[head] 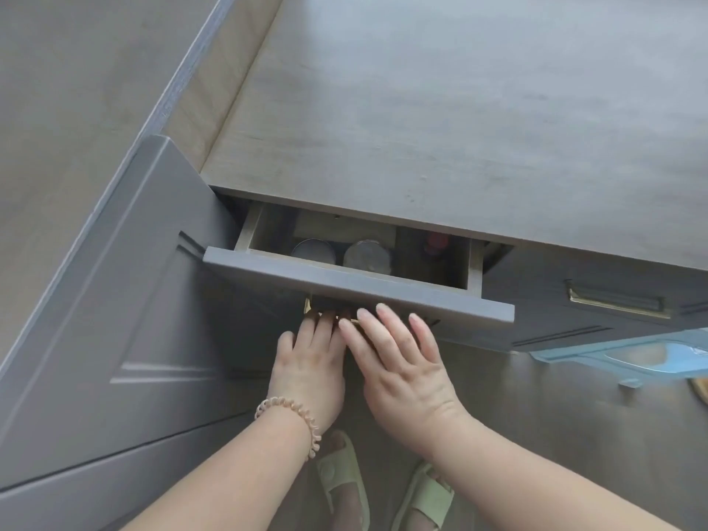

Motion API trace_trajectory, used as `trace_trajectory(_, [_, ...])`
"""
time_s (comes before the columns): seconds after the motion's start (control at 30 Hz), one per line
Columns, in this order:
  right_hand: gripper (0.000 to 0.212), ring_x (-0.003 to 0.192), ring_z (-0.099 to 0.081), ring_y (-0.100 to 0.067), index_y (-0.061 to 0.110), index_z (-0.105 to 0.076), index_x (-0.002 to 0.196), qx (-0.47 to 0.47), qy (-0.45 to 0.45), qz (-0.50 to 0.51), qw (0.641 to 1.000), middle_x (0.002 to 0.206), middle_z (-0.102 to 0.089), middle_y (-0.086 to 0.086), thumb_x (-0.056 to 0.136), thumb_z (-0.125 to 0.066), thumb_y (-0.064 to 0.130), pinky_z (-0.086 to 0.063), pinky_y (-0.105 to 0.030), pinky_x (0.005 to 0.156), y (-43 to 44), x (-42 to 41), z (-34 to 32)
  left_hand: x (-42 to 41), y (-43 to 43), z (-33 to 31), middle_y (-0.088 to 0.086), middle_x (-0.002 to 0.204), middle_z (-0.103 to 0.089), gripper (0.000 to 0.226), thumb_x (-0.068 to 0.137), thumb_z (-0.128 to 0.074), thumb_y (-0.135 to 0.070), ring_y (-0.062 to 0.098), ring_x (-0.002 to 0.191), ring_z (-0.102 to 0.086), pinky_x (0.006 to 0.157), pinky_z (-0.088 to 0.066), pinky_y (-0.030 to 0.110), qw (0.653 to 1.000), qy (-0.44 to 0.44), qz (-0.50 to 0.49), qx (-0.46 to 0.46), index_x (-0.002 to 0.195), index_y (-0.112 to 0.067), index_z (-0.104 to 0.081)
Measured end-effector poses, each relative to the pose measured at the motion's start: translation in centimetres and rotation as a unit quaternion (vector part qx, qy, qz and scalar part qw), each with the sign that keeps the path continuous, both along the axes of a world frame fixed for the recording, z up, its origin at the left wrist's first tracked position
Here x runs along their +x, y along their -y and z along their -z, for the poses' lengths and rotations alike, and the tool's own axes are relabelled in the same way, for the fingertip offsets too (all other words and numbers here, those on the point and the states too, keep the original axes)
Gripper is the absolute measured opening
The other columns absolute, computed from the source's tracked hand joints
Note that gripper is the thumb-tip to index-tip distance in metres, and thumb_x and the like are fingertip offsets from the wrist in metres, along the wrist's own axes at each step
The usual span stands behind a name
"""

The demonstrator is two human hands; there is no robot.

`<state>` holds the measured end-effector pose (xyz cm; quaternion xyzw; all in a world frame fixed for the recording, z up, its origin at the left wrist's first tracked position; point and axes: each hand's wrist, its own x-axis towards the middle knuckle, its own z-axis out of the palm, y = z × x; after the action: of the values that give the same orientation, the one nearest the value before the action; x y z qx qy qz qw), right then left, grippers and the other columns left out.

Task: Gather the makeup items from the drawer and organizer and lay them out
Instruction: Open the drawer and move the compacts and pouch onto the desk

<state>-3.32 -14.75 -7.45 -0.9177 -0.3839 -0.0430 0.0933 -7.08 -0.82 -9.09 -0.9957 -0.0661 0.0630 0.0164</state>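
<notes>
Nearest you, your feet in pale green slippers [346, 488] stand on the grey floor. Your left hand [308, 367], a coiled hair tie [291, 419] on its wrist, reaches up under the drawer front [344, 287], its fingers curled onto the brass handle [308, 306]. Your right hand [402, 362] lies just beside it with fingers spread and flat, their tips at the lower edge of the drawer front; you cannot tell whether it grips anything. The grey drawer is pulled partly out beneath the wooden tabletop [440, 109]. Inside it, two round silver-lidded containers [366, 256] sit side by side, and a small red-topped item [435, 243] lies further right in shadow. To the right, a second drawer's brass handle [617, 300] shows.
</notes>
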Motion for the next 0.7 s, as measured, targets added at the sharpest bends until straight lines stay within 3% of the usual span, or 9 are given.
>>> trace_trajectory(0.07, [0.065, 0.137, -0.027, -0.027, 0.019, -0.035, 0.142, 0.032, 0.044, 0.028, 0.998, 0.147, -0.028, -0.005, 0.079, -0.048, 0.019, -0.011, -0.044, 0.114, -0.1, -0.1, -1.4, -1.0, 0.3, -0.7, 0.004, 0.111, -0.057, 0.067, 0.060, -0.073, -0.023, 0.024, 0.105, -0.049, 0.076, -0.039, 0.040, 0.999, 0.037, 0.000, -0.014, 0.121, -0.017, -0.046])
trace_trajectory(0.2, [0.081, 0.139, -0.021, -0.031, 0.016, -0.029, 0.145, -0.021, 0.034, 0.087, 0.995, 0.150, -0.025, -0.011, 0.071, -0.062, 0.016, -0.007, -0.048, 0.113, 0.3, 1.1, -1.9, -1.9, 1.1, -3.5, 0.001, 0.127, -0.046, 0.061, 0.067, -0.059, -0.020, 0.024, 0.124, -0.040, 0.097, -0.030, 0.042, 0.986, 0.163, 0.027, -0.029, 0.126, -0.021, -0.045])
trace_trajectory(0.3, [0.085, 0.135, -0.029, -0.033, 0.015, -0.031, 0.144, -0.058, 0.017, 0.085, 0.995, 0.147, -0.039, -0.013, 0.066, -0.068, 0.013, -0.015, -0.052, 0.110, 0.7, 1.3, -1.4, 0.4, 1.1, -5.9, 0.005, 0.150, -0.033, 0.072, 0.073, -0.049, -0.017, 0.028, 0.140, -0.025, 0.109, -0.020, 0.048, 0.996, 0.091, -0.008, 0.020, 0.143, -0.022, -0.030])
trace_trajectory(0.4, [0.085, 0.131, -0.035, -0.034, 0.014, -0.034, 0.142, -0.055, 0.013, 0.088, 0.995, 0.142, -0.043, -0.013, 0.064, -0.067, 0.013, -0.018, -0.054, 0.108, 0.6, 0.9, -1.5, 1.5, 1.1, -6.5, 0.006, 0.160, 0.003, 0.074, 0.090, -0.035, -0.019, 0.027, 0.147, 0.007, 0.115, 0.001, 0.049, 0.999, -0.010, -0.025, 0.043, 0.149, -0.024, 0.010])
trace_trajectory(0.43, [0.085, 0.130, -0.035, -0.034, 0.014, -0.034, 0.142, -0.053, 0.013, 0.086, 0.995, 0.141, -0.042, -0.013, 0.064, -0.067, 0.013, -0.018, -0.054, 0.108, 0.7, 0.6, -1.5, 1.4, 1.4, -6.6, 0.005, 0.160, 0.008, 0.074, 0.092, -0.032, -0.019, 0.027, 0.146, 0.011, 0.115, 0.004, 0.048, 0.998, -0.022, -0.031, 0.047, 0.147, -0.023, 0.016])
trace_trajectory(0.5, [0.086, 0.129, -0.034, -0.033, 0.014, -0.033, 0.142, -0.048, 0.015, 0.079, 0.996, 0.141, -0.039, -0.012, 0.064, -0.066, 0.013, -0.018, -0.053, 0.108, 0.8, 0.0, -1.4, 0.6, 1.9, -6.8, 0.006, 0.159, 0.006, 0.073, 0.092, -0.032, -0.020, 0.028, 0.146, 0.010, 0.116, 0.002, 0.048, 0.998, -0.023, -0.042, 0.052, 0.147, -0.022, 0.016])
trace_trajectory(0.57, [0.084, 0.129, -0.034, -0.032, 0.014, -0.032, 0.143, -0.044, 0.019, 0.071, 0.996, 0.142, -0.034, -0.011, 0.065, -0.063, 0.014, -0.018, -0.052, 0.108, 1.3, -0.8, -1.3, -0.6, 2.0, -6.6, 0.008, 0.158, -0.009, 0.075, 0.090, -0.039, -0.022, 0.029, 0.147, -0.002, 0.115, -0.007, 0.048, 0.997, -0.011, -0.042, 0.062, 0.148, -0.020, 0.008])
trace_trajectory(0.7, [0.076, 0.129, -0.034, -0.027, 0.018, -0.035, 0.143, -0.033, 0.007, 0.060, 0.998, 0.142, -0.034, -0.005, 0.068, -0.051, 0.018, -0.019, -0.048, 0.109, 1.8, -2.8, -1.2, -3.0, 1.7, -5.7, 0.011, 0.139, -0.049, 0.079, 0.072, -0.068, -0.033, 0.031, 0.133, -0.041, 0.103, -0.024, 0.047, 0.998, 0.032, -0.021, 0.039, 0.141, -0.017, -0.033])
